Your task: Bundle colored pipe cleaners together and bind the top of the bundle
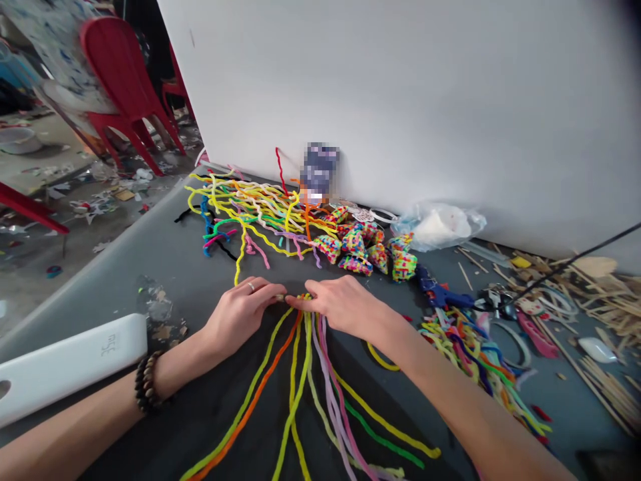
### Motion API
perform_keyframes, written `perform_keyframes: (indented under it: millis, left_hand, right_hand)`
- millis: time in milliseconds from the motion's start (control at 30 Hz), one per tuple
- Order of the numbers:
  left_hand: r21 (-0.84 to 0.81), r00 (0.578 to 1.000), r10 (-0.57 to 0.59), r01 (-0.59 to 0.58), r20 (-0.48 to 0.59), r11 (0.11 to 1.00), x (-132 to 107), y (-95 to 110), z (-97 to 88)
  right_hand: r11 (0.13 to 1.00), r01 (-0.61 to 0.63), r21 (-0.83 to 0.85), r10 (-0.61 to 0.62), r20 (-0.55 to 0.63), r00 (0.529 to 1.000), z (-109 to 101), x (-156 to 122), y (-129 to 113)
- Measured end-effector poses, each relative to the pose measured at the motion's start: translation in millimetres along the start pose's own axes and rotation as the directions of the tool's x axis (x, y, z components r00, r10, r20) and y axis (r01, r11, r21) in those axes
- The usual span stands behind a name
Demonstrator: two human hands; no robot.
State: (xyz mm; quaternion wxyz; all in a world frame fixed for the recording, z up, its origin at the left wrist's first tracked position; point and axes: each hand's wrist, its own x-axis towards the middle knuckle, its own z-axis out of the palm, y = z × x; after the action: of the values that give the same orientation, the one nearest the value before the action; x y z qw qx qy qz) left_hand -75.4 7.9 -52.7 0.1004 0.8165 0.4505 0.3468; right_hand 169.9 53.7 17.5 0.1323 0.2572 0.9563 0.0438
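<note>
A row of long fuzzy pipe cleaners point(295, 361) in yellow, orange, pink, lilac and green fans out toward me over the dark tabletop. Their upper ends meet in small loops or knots under my right hand point(345, 304), whose fingers are closed on them. Beside these ends, my left hand point(250, 304) is closed, thumb against fingers, around a small pale piece that is mostly hidden. The hands almost touch. Beyond them lies a heap of loose pipe cleaners point(255, 207), next to several multicoloured woven pieces point(355, 240).
A white power strip-like bar point(75, 367) lies at left. On the right are a blue glue gun point(441, 290) with its cable, pipe cleaner scraps point(475, 354) and wooden sticks point(608, 307). A plastic bag point(441, 226) rests against the white wall point(425, 100). Red chairs point(117, 73) stand beyond.
</note>
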Motion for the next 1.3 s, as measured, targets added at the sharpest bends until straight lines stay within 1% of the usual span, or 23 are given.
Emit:
perform_keyframes:
  millis: [100,200,267,400,467,533,700,767,833,900,967,1033,1133,1200,1233,1267,1300]
  left_hand:
    - [0.011,1.000,-0.004,0.004,-0.017,1.000,1,2,-1.0]
    - [0.001,0.999,-0.010,0.010,-0.037,1.000,2,4,-2.7]
    - [-0.008,0.999,-0.016,0.016,-0.033,1.000,1,4,-3.2]
    - [0.005,0.997,-0.043,0.044,-0.057,0.999,-1,3,-2.9]
    - [0.031,0.997,-0.017,0.019,-0.071,0.999,-2,2,-3.4]
    - [0.080,0.998,0.037,-0.032,-0.058,0.996,-3,1,-5.5]
    - [0.239,0.990,0.135,-0.142,0.047,0.961,-5,-2,-18.8]
    - [0.268,0.985,0.163,-0.174,0.064,0.947,-6,-5,-23.7]
    - [0.272,0.984,0.166,-0.176,0.058,0.946,-7,-7,-25.9]
    - [0.277,0.988,0.149,-0.152,0.033,0.949,-7,-7,-25.5]
    - [0.307,0.992,0.123,-0.117,-0.002,0.945,-8,-5,-23.8]
    - [0.355,0.993,0.118,-0.105,-0.014,0.929,-10,-3,-22.3]
    - [0.410,0.985,0.174,-0.167,0.022,0.897,-12,1,-22.4]
    - [0.419,0.977,0.209,-0.208,0.044,0.884,-13,3,-23.7]
    - [0.423,0.976,0.211,-0.211,0.047,0.881,-13,3,-24.4]
    - [0.427,0.978,0.204,-0.204,0.045,0.881,-13,4,-24.9]
    - [0.430,0.981,0.192,-0.191,0.042,0.882,-13,4,-25.3]
  right_hand:
    - [1.000,0.011,-0.009,-0.011,-0.016,1.000,0,0,-2]
    - [0.999,-0.003,-0.035,0.002,-0.026,1.000,-1,-1,-3]
    - [0.999,-0.006,-0.050,0.005,-0.035,0.999,-3,-1,-5]
    - [0.998,0.017,-0.062,-0.020,-0.054,0.998,-7,2,-10]
    - [0.996,0.011,-0.085,-0.015,-0.049,0.999,-9,1,-13]
    - [0.994,0.000,-0.111,-0.003,-0.032,0.999,-10,0,-15]
    - [0.993,-0.010,-0.121,0.008,-0.016,1.000,-20,5,-23]
    - [0.993,-0.034,-0.115,0.034,-0.007,0.999,-23,6,-28]
    - [0.993,-0.045,-0.109,0.044,-0.012,0.999,-24,5,-32]
    - [0.994,-0.036,-0.104,0.034,-0.027,0.999,-22,4,-33]
    - [0.995,-0.018,-0.094,0.016,-0.028,0.999,-19,5,-31]
    - [0.997,-0.009,-0.072,0.008,-0.015,1.000,-15,9,-28]
    - [0.999,-0.028,-0.014,0.028,-0.023,0.999,-13,15,-23]
    - [0.995,-0.080,0.061,0.084,-0.062,0.995,-13,8,-20]
    - [0.983,-0.143,0.112,0.154,-0.093,0.984,-12,-1,-20]
    - [0.958,-0.233,0.165,0.254,-0.122,0.959,-10,-13,-20]
    - [0.907,-0.359,0.219,0.394,-0.145,0.908,-7,-28,-20]
